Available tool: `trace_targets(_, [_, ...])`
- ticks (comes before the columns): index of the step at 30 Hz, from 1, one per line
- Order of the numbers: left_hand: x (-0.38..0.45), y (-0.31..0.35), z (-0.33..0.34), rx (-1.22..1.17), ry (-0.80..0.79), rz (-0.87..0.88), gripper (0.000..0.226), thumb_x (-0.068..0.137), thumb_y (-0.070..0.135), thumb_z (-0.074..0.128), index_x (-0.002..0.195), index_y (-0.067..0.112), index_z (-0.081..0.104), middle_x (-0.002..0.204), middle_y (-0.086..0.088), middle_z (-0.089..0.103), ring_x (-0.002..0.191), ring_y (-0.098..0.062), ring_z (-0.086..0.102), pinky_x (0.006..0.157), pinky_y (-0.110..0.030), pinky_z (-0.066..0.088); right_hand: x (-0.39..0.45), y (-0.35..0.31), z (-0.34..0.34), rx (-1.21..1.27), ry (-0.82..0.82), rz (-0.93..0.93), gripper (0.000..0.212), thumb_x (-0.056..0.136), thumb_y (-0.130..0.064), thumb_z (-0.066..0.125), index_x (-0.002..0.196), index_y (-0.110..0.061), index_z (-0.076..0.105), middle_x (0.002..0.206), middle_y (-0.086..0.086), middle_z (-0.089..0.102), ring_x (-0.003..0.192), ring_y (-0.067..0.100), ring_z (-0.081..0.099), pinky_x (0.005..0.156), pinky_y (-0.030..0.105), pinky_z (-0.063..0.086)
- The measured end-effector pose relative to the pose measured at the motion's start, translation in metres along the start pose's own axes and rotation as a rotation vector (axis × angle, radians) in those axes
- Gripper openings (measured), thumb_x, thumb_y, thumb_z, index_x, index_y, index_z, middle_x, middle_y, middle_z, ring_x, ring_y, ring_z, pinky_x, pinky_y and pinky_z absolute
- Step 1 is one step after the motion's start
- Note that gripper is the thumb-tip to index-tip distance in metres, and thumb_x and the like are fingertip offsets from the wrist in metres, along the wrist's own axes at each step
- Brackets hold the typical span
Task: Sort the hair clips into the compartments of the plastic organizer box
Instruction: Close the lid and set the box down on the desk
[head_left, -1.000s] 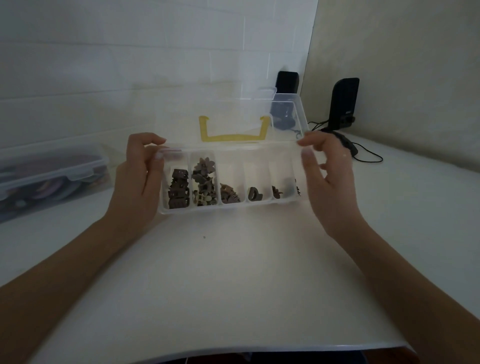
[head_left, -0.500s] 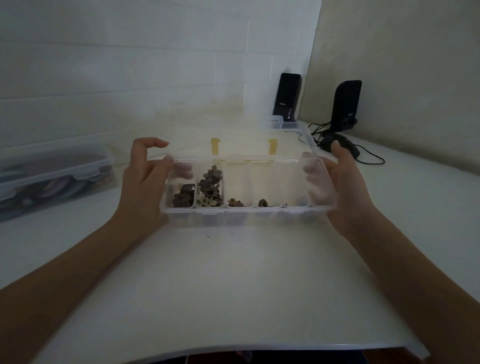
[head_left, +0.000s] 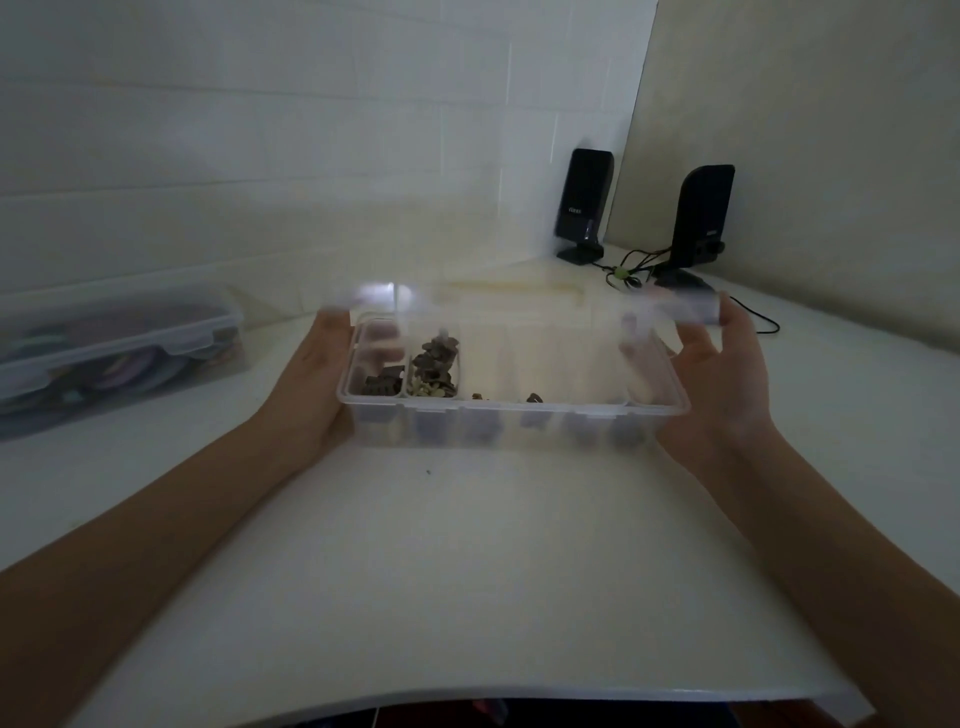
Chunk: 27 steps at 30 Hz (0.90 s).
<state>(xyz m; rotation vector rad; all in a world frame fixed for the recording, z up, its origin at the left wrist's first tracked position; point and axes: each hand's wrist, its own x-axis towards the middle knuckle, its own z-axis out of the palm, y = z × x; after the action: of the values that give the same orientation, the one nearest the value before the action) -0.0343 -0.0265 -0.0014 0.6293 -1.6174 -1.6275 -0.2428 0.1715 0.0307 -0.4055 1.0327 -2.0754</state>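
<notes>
While both hands grip its ends, organizer box (head_left: 511, 410) lower than before, lid blurred.

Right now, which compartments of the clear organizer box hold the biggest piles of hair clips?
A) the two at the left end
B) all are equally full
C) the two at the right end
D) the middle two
A: in the organizer box, the tall piles of hair clips fill the two leftmost compartments, beside the left hand; the middle ones show only a piece or two, and the right end looks empty.
</notes>
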Motion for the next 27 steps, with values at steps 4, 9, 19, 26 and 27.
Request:
trace_targets(4, [-0.002, 0.002, 0.006, -0.215, -0.079, -0.093, 0.061, 0.099, 0.054, 0.016, 0.098, 0.016, 0.064, 0.074, 0.002, 0.074, 0.065, -0.010, 0.070, 0.053, -0.018, 0.053, 0.001, 0.001, -0.002, -0.036, 0.053, -0.017, 0.042, 0.091, -0.048, 0.041, 0.081, -0.017, 0.068, 0.086, 0.000, 0.069, 0.076, 0.017, 0.061, 0.071, 0.028, 0.047])
trace_targets(9, [-0.003, 0.009, 0.009, -0.300, -0.124, -0.171, 0.042, 0.083, 0.046, 0.046, 0.086, 0.014, 0.073, 0.080, -0.006, 0.074, 0.065, -0.017, 0.070, 0.057, -0.022, 0.057, 0.000, 0.001, 0.002, -0.113, 0.076, -0.038, 0.026, 0.089, -0.028, 0.049, 0.100, -0.014, 0.067, 0.099, 0.004, 0.067, 0.088, 0.021, 0.063, 0.082, 0.034, 0.049])
trace_targets(19, [-0.002, 0.009, -0.003, -0.304, -0.212, -0.125, 0.050, 0.050, 0.033, 0.076, 0.097, 0.019, 0.070, 0.090, -0.005, 0.071, 0.077, -0.019, 0.067, 0.069, -0.024, 0.054, 0.006, 0.006, -0.001, -0.187, 0.049, -0.137, 0.038, 0.088, 0.003, 0.044, 0.119, -0.017, 0.055, 0.126, 0.007, 0.058, 0.116, 0.021, 0.057, 0.102, 0.038, 0.043])
trace_targets(26, [-0.009, 0.016, 0.006, -0.263, -0.185, -0.075, 0.022, 0.088, 0.010, 0.045, 0.097, 0.018, 0.062, 0.084, -0.001, 0.069, 0.073, -0.015, 0.067, 0.064, -0.020, 0.054, 0.009, 0.011, -0.008, -0.362, -0.043, -0.330, 0.024, 0.079, -0.003, 0.056, 0.097, -0.018, 0.061, 0.113, 0.003, 0.060, 0.108, 0.025, 0.056, 0.097, 0.042, 0.040])
trace_targets(27, [-0.009, 0.018, 0.006, -0.248, -0.160, -0.055, 0.025, 0.090, 0.005, 0.043, 0.098, 0.019, 0.062, 0.087, -0.001, 0.067, 0.074, -0.013, 0.065, 0.063, -0.019, 0.053, 0.008, 0.013, -0.008, -0.393, -0.023, -0.384, 0.021, 0.077, -0.009, 0.057, 0.095, -0.017, 0.062, 0.110, 0.002, 0.062, 0.105, 0.023, 0.057, 0.095, 0.040, 0.040])
